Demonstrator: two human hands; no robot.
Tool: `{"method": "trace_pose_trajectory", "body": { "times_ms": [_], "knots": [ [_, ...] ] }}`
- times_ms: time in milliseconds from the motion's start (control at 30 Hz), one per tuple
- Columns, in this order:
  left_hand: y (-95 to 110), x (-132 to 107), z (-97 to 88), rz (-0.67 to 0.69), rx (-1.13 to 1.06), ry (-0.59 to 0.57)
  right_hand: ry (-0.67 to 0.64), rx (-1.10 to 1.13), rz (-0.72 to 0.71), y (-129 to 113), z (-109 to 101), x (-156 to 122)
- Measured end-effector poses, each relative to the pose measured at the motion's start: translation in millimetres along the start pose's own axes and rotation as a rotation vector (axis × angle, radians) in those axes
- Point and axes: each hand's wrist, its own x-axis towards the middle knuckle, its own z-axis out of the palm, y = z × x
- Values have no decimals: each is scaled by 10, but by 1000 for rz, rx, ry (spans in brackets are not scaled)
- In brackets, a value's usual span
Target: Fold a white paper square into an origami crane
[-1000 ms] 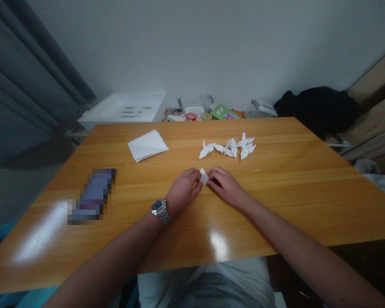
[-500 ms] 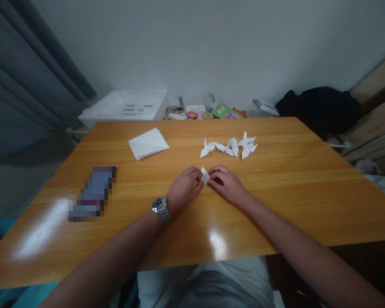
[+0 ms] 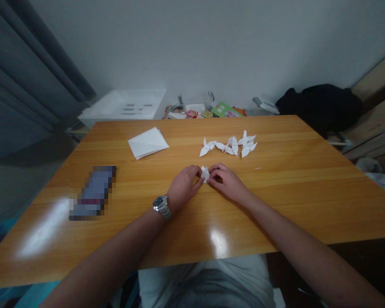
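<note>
A small piece of folded white paper (image 3: 205, 174) is pinched between my two hands, low over the middle of the wooden table. My left hand (image 3: 186, 185), with a metal watch (image 3: 162, 207) at its wrist, grips the paper's left side with thumb and fingers. From the other side, the fingertips of my right hand (image 3: 227, 182) close on the right edge. Its exact folds are too small to make out. Just beyond, several folded white paper cranes (image 3: 229, 146) lie in a row, some touching each other.
A stack of white paper sheets (image 3: 148, 143) lies back left on the wooden table (image 3: 295, 188). A blurred-out phone (image 3: 94, 192) is at the left. Behind the far edge stand a white box (image 3: 123, 105), a green packet (image 3: 226, 110) and a dark bundle (image 3: 321, 107).
Both hands stay almost in place, still holding the folded paper. The paper's upper part looks slightly wider and its tip has shifted a little.
</note>
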Motion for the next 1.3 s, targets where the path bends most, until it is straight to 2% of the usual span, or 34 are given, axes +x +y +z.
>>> {"method": "trace_pose_trajectory", "body": {
  "times_ms": [267,433,833,933,1033,1133,1300],
  "knots": [
    [5,11,37,-28,-47,40,63,88,119,-31,39,-27],
    [13,-13,30,-42,68,77,44,43,69,-34,20,-28],
    [-65,-8,13,-8,0,47,31,-87,-55,-118,-97,-49],
    [-88,-3,2,6,-16,41,-7,-177,-133,-71,-109,-48],
    [-100,10,-12,34,11,36,-102,-252,-183,-9,-98,-49],
    [-86,15,-27,51,53,31,-176,-285,-189,33,-75,-55],
    [-24,-20,-38,47,99,61,-183,-289,-173,30,-53,-66]
  ]
}}
